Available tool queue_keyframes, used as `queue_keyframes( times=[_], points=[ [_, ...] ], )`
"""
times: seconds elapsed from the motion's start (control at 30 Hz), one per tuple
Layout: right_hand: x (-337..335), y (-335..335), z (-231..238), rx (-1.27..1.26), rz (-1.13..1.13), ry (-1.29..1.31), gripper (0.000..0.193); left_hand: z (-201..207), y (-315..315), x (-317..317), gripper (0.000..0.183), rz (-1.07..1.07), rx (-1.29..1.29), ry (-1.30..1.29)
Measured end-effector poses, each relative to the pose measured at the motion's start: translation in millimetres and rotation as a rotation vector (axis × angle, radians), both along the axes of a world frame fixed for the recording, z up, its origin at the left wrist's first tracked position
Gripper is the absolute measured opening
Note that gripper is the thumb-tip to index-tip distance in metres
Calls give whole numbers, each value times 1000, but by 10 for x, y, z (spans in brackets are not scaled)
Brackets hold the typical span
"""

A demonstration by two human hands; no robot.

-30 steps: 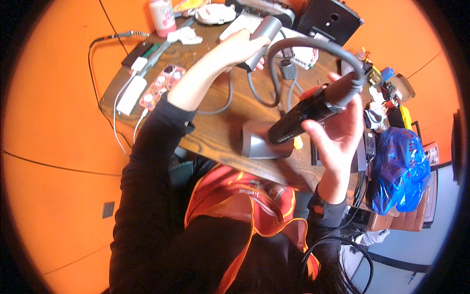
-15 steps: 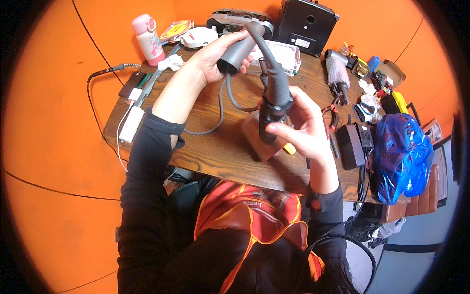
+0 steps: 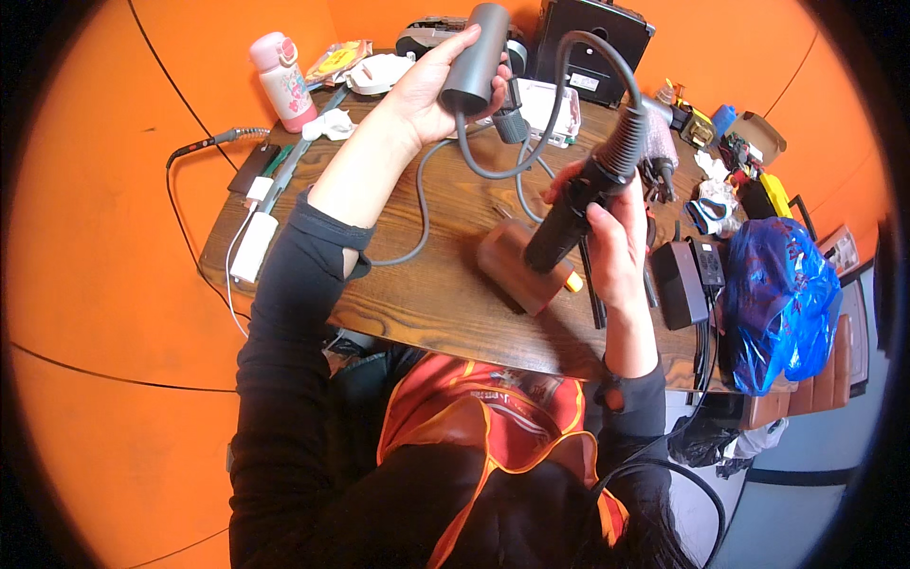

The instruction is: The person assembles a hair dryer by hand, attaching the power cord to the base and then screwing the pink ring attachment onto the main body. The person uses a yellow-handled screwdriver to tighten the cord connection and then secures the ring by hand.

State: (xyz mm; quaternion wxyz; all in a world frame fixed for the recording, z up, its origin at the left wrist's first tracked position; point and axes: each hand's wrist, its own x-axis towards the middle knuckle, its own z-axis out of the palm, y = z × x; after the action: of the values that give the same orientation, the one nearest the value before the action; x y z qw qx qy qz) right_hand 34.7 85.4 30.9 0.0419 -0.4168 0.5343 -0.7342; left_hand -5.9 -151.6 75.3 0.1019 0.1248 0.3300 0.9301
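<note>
My left hand [image 3: 422, 104] is wrapped round a smooth dark grey tube [image 3: 477, 59], raised over the table's far side with its open end tilted toward me. My right hand [image 3: 618, 242] grips a black handle [image 3: 569, 216] with a ribbed sleeve [image 3: 621, 142] at its upper end. From that sleeve a grey cable [image 3: 599, 40] arches up, then loops down toward the tube's lower opening. Beside my left fingers hangs a small dark ribbed piece [image 3: 512, 126]; what it joins to is unclear. Under the handle lies a brown block-shaped thing [image 3: 507, 261], with a yellow tip next to it.
A pink bottle [image 3: 282, 85] and a white power strip [image 3: 254, 247] are on the left. Behind the tube stand a clear box [image 3: 564, 114] and a black case [image 3: 607, 47]. A black adapter [image 3: 678, 283], a blue plastic bag [image 3: 777, 303] and clutter occupy the right.
My right hand has moved right and tilted the handle, so its ribbed end leans away to the right. My left hand has turned the tube more upright. The cable between them now shows as an open loop.
</note>
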Motion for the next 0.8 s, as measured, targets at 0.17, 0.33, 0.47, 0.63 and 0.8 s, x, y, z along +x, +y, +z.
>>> queue_keyframes(
  times=[0.17, 0.33, 0.47, 0.63, 0.8],
  points=[
    [30, -83, -109, 121, -284, 168, 44, 106, 111, -46, 50, 186, -106, 29],
    [-100, -124, -149, -119, 8, 145, 45, 310, 132, -51, 55, 137, -286, 58],
    [-265, -89, -126, -130, 180, 4, 58, 511, 127, -120, 44, 62, -256, 232],
    [-379, -112, -116, -159, 213, -97, 63, 975, 126, -218, 38, 34, -264, 303],
    [-410, -135, -89, -122, 201, -39, 65, 1352, 176, -139, 41, 25, -252, 336]
  ],
)
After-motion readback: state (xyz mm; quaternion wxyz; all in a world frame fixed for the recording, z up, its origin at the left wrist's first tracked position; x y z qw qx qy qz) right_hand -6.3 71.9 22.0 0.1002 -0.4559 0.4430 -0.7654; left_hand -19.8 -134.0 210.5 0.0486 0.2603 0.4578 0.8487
